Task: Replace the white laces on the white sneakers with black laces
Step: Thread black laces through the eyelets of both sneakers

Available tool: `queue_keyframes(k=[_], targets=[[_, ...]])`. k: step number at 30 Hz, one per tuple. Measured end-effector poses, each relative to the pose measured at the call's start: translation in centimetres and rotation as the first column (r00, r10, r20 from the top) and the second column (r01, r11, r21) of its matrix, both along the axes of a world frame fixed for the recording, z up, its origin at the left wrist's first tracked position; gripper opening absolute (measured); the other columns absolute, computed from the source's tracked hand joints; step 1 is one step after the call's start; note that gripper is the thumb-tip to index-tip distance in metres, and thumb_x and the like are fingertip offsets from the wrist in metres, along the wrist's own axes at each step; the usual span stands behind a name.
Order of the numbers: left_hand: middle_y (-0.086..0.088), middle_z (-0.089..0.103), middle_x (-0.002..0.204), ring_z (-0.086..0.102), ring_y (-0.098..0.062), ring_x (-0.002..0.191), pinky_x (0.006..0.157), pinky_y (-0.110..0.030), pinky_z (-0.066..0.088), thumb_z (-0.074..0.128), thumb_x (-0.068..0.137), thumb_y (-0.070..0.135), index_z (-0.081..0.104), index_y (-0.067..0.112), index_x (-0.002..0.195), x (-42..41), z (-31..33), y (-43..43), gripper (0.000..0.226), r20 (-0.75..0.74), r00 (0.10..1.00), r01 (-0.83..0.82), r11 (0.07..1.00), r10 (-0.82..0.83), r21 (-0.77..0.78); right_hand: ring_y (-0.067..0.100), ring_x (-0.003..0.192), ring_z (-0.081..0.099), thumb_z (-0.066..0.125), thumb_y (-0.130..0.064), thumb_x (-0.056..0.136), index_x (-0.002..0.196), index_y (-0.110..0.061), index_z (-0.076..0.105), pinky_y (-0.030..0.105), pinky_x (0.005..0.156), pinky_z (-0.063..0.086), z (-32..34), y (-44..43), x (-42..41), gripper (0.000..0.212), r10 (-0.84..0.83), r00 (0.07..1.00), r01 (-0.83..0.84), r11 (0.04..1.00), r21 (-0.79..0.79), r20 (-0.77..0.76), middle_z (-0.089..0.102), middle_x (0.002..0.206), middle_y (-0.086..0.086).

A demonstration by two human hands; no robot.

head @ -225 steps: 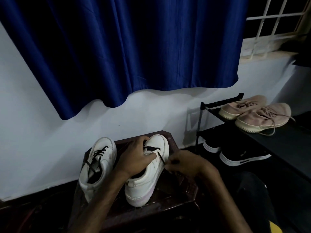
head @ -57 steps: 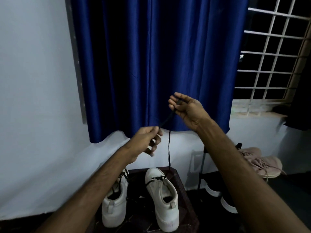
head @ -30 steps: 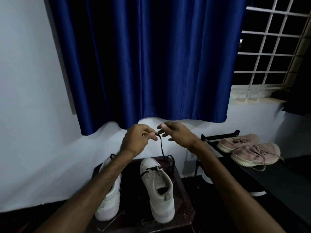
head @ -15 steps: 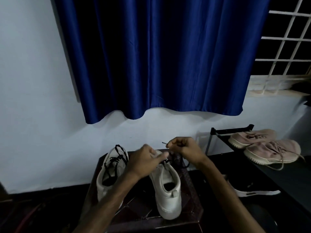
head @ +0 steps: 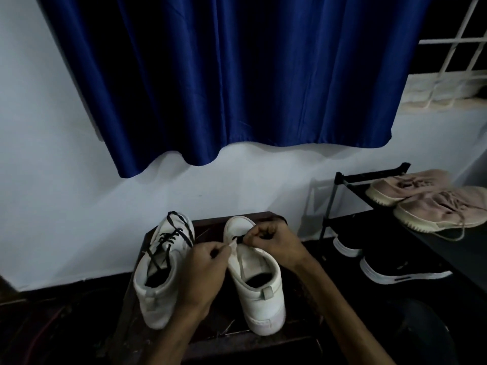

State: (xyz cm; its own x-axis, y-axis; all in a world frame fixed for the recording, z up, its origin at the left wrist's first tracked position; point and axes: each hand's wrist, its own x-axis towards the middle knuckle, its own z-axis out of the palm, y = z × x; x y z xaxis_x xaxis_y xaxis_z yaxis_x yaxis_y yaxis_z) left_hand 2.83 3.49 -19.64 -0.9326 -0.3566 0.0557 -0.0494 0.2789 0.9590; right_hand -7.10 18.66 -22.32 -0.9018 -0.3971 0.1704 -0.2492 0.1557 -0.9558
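Note:
Two white sneakers stand side by side on a dark wooden stool, toes toward the wall. The left sneaker carries a black lace threaded through its eyelets, ends loose over the toe. The right sneaker has a black lace only near the toe. My right hand pinches that lace over the eyelets. My left hand grips the sneaker's left eyelet edge beside it. Both hands touch the right sneaker's front.
A blue curtain hangs over the white wall behind the stool. To the right a black shoe rack holds a pair of beige sneakers on top and black shoes below. A barred window is at upper right.
Both hands came down from holding the lace ends up in the air to the toe end of the right sneaker. The view tilted downward with them.

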Motion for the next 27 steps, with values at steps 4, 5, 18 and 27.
queue_keyframes(k=[4,5,18,27], targets=[[-0.016,0.073,0.077,0.07,-0.034,0.081,0.077,-0.053,0.054,0.06,0.087,0.017,0.071,0.005,0.073,-0.2,-0.7,-0.2,0.021,0.043,0.999,0.013,0.995,-0.017,0.099,0.009,0.072,0.064,0.075,-0.008,0.08,0.079,-0.004,0.076,0.032,0.073,0.054,0.1,0.2,-0.1,0.004,0.036,0.998,-0.035,0.999,0.021,-0.054,0.074,0.079,0.008],[-0.02,0.072,0.081,0.069,-0.04,0.087,0.079,-0.056,0.053,0.059,0.083,0.023,0.071,0.004,0.076,-0.2,-0.6,-0.2,0.023,0.05,0.999,0.015,0.994,-0.021,0.112,0.009,0.073,0.064,0.075,-0.008,0.08,0.079,-0.005,0.076,0.034,0.074,0.054,0.2,0.2,-0.1,0.003,0.046,0.998,-0.044,0.999,0.023,-0.054,0.074,0.08,0.008],[-0.028,0.067,0.088,0.063,-0.026,0.076,0.071,-0.056,0.052,0.054,0.08,0.027,0.066,0.004,0.081,0.1,-0.6,-0.1,0.026,0.022,1.0,-0.007,0.988,0.004,0.155,0.004,0.072,0.063,0.075,-0.012,0.078,0.076,-0.016,0.075,0.034,0.077,0.053,2.1,0.3,-0.4,0.004,0.2,0.976,-0.171,0.948,0.267,-0.084,0.074,0.077,0.0],[-0.011,0.074,0.084,0.069,-0.035,0.09,0.078,-0.058,0.054,0.057,0.092,0.025,0.073,0.016,0.083,0.4,-0.3,0.0,0.021,0.033,0.999,0.015,0.987,-0.021,0.161,-0.001,0.07,0.064,0.074,-0.021,0.078,0.077,-0.021,0.076,0.016,0.067,0.049,3.8,-0.3,0.4,0.002,0.228,0.941,-0.101,0.895,0.435,-0.251,0.072,0.072,-0.011]])
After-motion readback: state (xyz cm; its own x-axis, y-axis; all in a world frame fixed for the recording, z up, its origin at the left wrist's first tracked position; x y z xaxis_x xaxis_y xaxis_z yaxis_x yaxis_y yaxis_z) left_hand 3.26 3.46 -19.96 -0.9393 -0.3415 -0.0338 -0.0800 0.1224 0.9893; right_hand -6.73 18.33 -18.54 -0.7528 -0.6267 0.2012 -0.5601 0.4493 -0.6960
